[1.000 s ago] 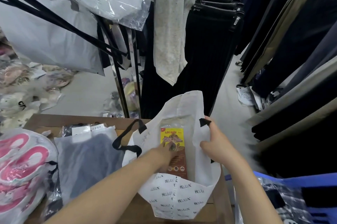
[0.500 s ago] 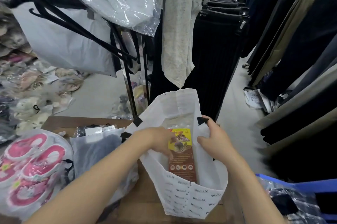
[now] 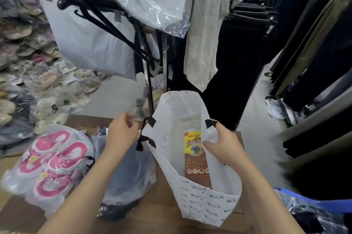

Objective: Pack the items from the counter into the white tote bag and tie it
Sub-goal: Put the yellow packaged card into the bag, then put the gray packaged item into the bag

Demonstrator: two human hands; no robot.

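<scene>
The white tote bag (image 3: 200, 201) with black lettering stands open on the brown counter (image 3: 158, 207). A tall brown and yellow packet (image 3: 197, 159) stands upright inside it. My right hand (image 3: 221, 148) pinches the bag's right rim beside its black handle end. My left hand (image 3: 122, 132) hovers outside the bag to its left, above the counter, fingers loosely curled, holding nothing. Under that arm lies a clear-wrapped dark garment (image 3: 127, 174). Left of it sits a plastic pack of pink slippers (image 3: 51, 165).
A rack with black hangers (image 3: 106, 22) and plastic-covered clothes stands behind the counter. Dark trousers (image 3: 314, 47) hang along the right. Piles of bagged slippers (image 3: 21, 66) fill the left. A blue bin (image 3: 327, 207) sits at lower right.
My left hand let go of the packet and came out of the bag, moving left over the counter. My right hand kept its hold on the bag's rim. The view shifted slightly.
</scene>
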